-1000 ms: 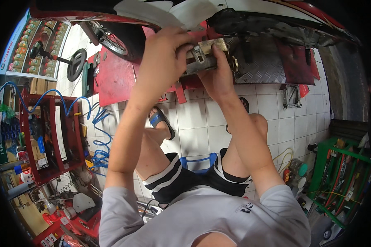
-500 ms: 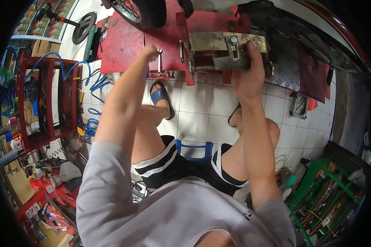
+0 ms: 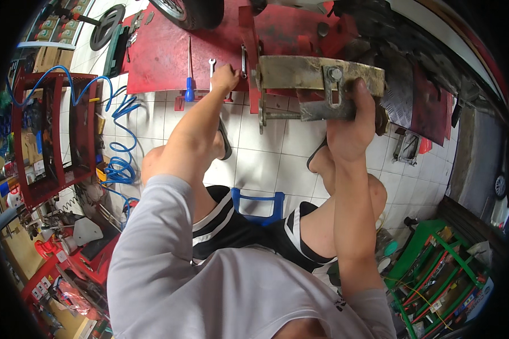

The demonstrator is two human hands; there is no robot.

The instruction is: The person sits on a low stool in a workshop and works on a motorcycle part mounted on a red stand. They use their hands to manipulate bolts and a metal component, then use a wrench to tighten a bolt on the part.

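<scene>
My right hand is closed round a worn, dirty metal bracket. Its thumb presses near a slotted plate and bolt on the front face, and the fingers are hidden underneath. A long threaded bolt runs along the bracket's lower edge. My left hand hovers at or rests on the near edge of a red work platform, its fingers mostly hidden. To its left lies a wrench, and just to its right a second wrench. Further left lies a blue-handled screwdriver.
A wheel stands on the platform's far side. To the left are a red metal rack and a coiled blue hose. A blue stool sits between my legs. A green tool rack stands at the lower right.
My left hand has moved right, from beside the left wrench to between the two wrenches, uncovering the screwdriver. My right hand has brought the bracket slightly nearer and to the right.
</scene>
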